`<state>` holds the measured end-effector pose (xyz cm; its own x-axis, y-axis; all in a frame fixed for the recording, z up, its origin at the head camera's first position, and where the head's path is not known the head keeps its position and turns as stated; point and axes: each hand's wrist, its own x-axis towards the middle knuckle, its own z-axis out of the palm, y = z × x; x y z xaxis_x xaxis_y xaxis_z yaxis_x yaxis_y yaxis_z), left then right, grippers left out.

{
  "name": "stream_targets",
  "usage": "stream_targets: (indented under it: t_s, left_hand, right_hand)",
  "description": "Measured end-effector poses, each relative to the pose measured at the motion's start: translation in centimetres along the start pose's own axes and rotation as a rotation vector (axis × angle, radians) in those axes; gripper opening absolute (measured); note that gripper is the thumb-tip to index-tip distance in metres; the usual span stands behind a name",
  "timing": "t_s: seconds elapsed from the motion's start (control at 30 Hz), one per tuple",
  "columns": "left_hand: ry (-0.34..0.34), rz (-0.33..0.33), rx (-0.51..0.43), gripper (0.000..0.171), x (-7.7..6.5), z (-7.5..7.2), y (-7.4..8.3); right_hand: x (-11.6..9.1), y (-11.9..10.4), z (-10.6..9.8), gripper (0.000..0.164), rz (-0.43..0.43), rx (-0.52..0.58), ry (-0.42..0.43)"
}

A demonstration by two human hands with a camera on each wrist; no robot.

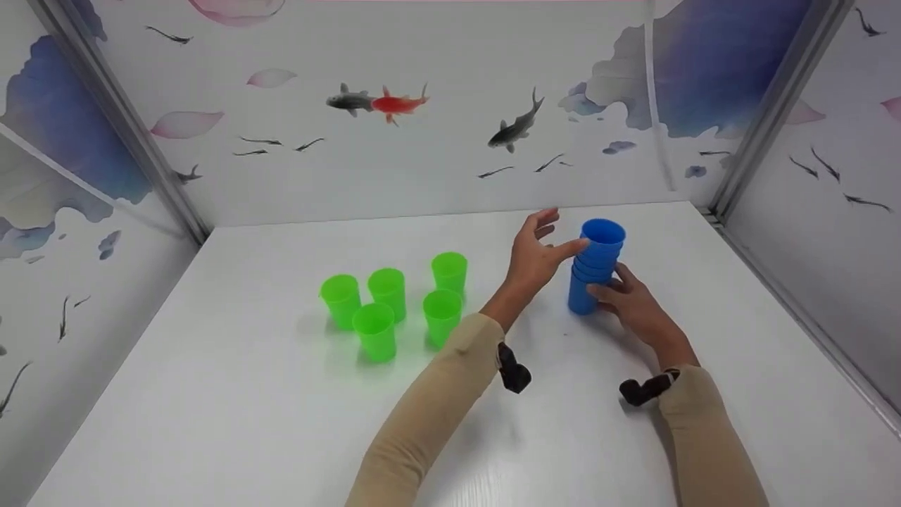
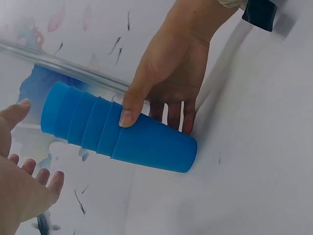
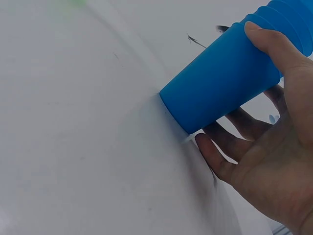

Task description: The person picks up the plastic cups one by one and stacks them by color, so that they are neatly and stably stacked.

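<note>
A nested stack of several blue plastic cups (image 1: 598,262) stands upright at the right of the table. Low on its side, my right hand (image 1: 637,304) holds it, thumb on the near face and fingers round the far side, as the right wrist view shows on the bottom cup (image 3: 220,73). My left hand (image 1: 536,259) is beside the top of the stack, fingers spread and thumb close to the upper rims. In the left wrist view a gap shows between that hand (image 2: 24,191) and the cups (image 2: 146,139).
Several green cups stand upright and separate left of my left forearm, among them a front one (image 1: 375,332) and a back one (image 1: 449,273). Behind the white table (image 1: 232,394) rises a wall panel (image 1: 450,176) printed with fish; side panels flank it.
</note>
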<state>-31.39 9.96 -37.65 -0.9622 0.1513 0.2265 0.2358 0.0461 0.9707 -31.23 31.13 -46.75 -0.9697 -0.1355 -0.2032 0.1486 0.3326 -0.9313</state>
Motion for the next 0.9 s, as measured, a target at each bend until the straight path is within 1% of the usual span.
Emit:
stream_targets:
  t_s: [0.13,0.27,0.4,0.5,0.7,0.9]
  left_hand:
    - [-0.019,0.041,-0.022,0.066,-0.8,-0.6,0.7]
    - [-0.056,0.089,-0.029,0.067,-1.9,-1.0,1.6]
    - [-0.098,0.121,0.001,0.067,-3.2,-1.4,2.1]
    - [-0.125,0.141,0.029,0.063,-4.1,-2.0,2.3]
    - [-0.142,0.167,0.065,0.057,-5.8,-4.2,2.7]
    - [-0.171,0.189,0.082,0.055,-6.9,-6.8,3.1]
  right_hand:
    - [-0.1,0.0,-0.2,0.112,0.000,0.000,0.000]
    - [-0.2,0.0,-0.4,0.114,-0.011,0.016,-0.003]
    - [-0.3,0.2,-0.3,0.114,-0.010,0.016,-0.004]
    - [-0.2,0.4,-0.1,0.112,-0.007,0.020,-0.004]
    - [0.1,0.5,0.0,0.110,-0.016,0.037,-0.013]
    - [0.2,0.2,0.1,0.110,-0.020,0.015,-0.017]
